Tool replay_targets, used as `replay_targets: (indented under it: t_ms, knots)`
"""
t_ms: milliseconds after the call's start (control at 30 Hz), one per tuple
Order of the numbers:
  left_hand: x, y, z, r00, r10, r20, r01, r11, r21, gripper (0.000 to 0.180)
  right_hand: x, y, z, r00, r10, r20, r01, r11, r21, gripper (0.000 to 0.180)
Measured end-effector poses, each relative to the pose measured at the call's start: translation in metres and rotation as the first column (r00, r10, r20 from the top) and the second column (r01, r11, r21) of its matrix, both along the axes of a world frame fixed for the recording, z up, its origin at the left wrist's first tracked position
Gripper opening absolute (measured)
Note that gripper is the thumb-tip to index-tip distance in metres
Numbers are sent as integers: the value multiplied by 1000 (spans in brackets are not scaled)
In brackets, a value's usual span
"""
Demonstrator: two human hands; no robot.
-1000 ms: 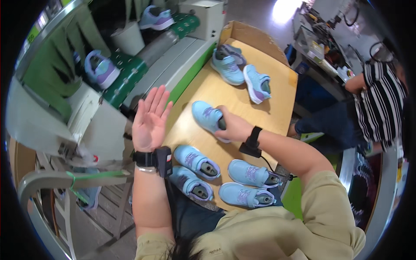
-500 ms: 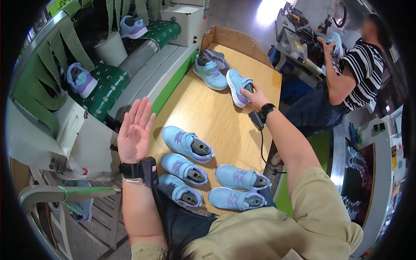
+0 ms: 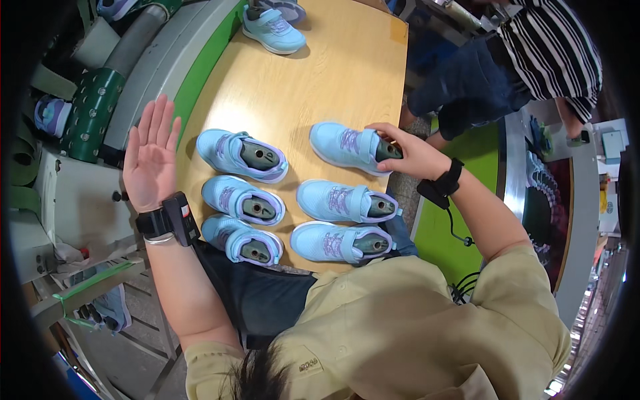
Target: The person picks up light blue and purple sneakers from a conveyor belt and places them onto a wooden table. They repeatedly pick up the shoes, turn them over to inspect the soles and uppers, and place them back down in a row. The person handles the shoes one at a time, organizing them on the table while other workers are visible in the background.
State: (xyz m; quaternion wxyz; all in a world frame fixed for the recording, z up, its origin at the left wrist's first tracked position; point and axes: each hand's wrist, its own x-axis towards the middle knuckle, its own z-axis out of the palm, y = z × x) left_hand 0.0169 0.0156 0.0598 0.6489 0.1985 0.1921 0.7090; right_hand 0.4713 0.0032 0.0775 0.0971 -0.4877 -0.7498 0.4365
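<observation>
My right hand has its thumb and fingers around the heel of a light blue sneaker with a dark shoe last inside. That sneaker is on the wooden table, toe to the left, above two like sneakers, a middle one and a lower one. To their left is another column: a sneaker at the top, a second and a third. My left hand is held up beside the table's left edge, palm showing, fingers stretched out, holding nothing.
At the table's far end stands another blue sneaker beside a partly cut-off one. A green conveyor roller and machine lie left. A person in a striped top stands at the far right. A metal rack is at lower left.
My right hand has brought the sneaker from the far part of the table nearer, into line above the two right-hand sneakers. The view has shifted; my left hand stays raised and open.
</observation>
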Motion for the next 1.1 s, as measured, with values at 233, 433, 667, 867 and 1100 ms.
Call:
replay_targets:
  t_ms: [233, 433, 667, 867, 1100]
  knots:
    - [-2, -3, -7, 1000, -17, 2, 17, 1000, 20, 51, -70, 25, 47, 993, 62, 98, -89, 946, 312, 57]
    - [-10, -8, -5, 1000, 6, -11, -6, 1000, 17, 50, -194, 47, 26, 941, 316, 120, -332, 930, 158, 87]
    - [-15, -8, -8, 1000, -31, 0, 31, 998, 52, 51, -198, 60, 4, 952, 284, 110, -277, 958, -72, 82]
    - [-13, -15, -9, 1000, -2, -18, 3, 1000, 22, 53, -97, 51, 99, 994, 112, -21, -103, 965, 240, 76]
    - [5, -9, -3, 996, -12, -92, 6, 998, -60, 53, 37, 72, 38, 974, -222, -33, 225, 954, 201, 73]
